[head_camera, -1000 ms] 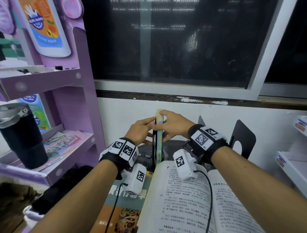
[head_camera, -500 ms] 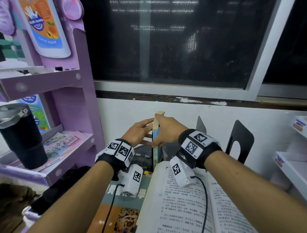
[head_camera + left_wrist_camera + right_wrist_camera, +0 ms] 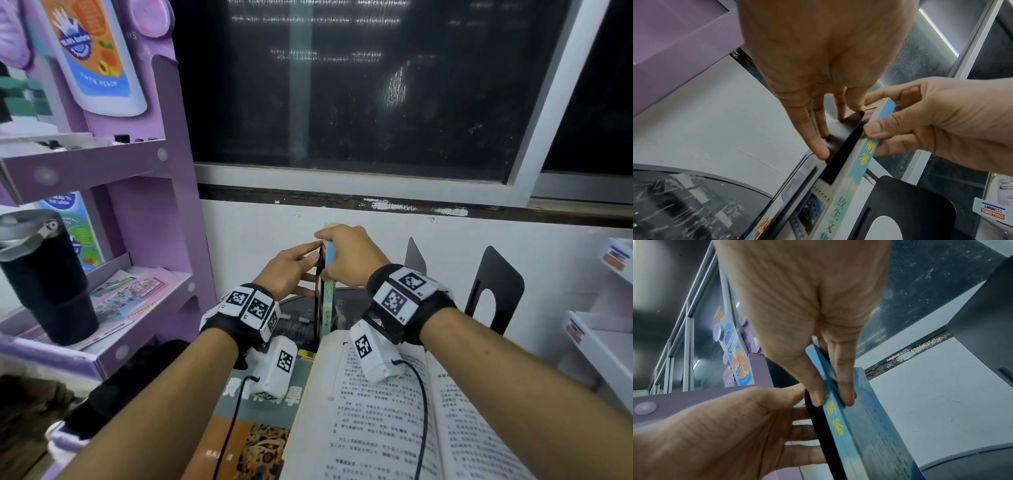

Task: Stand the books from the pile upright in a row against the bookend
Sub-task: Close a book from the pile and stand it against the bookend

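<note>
At the far left a purple cardboard display shelf holds a black insulated tumbler with a grey lid on its lower tier. Just right of it, over the worktop, the left hand reaches forward with its fingers straight and slightly spread, their tips pressed flat against the outer face of a thin black-spined book. That book stands upright, face to face with a light-blue-spined paperback with yellow characters, the two touching along their length. The right hand grips the top of the blue paperback, thumb on the spine side and fingers curled over the far cover, so the pair is squeezed between both hands. Both books stand near the white wall below the dark window. Below the hands, nearest the camera, a large open book with printed white pages lies flat, partly over a book with a grey and orange cover. Right of the upright pair, clearly apart from it, a black metal bookend with an arched cut-out stands against the wall; a second, greyer upright plate shows just behind the right wrist.
</note>
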Demonstrator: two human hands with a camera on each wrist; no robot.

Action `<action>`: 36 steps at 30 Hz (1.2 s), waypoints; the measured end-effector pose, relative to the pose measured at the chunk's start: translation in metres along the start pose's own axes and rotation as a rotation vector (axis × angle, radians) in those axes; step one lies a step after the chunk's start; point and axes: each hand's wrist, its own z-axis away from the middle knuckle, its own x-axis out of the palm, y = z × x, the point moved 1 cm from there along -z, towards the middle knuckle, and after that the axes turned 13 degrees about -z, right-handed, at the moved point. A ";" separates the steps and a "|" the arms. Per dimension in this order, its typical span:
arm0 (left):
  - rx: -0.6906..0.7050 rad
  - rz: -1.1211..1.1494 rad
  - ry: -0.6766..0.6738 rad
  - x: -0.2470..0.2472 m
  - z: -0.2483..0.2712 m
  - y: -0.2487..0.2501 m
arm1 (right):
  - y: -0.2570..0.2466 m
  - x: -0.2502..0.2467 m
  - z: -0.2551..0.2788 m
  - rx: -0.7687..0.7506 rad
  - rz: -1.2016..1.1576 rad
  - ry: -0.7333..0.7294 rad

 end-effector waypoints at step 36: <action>-0.097 -0.052 -0.053 -0.007 0.021 0.003 | -0.015 0.005 0.016 0.049 0.147 -0.168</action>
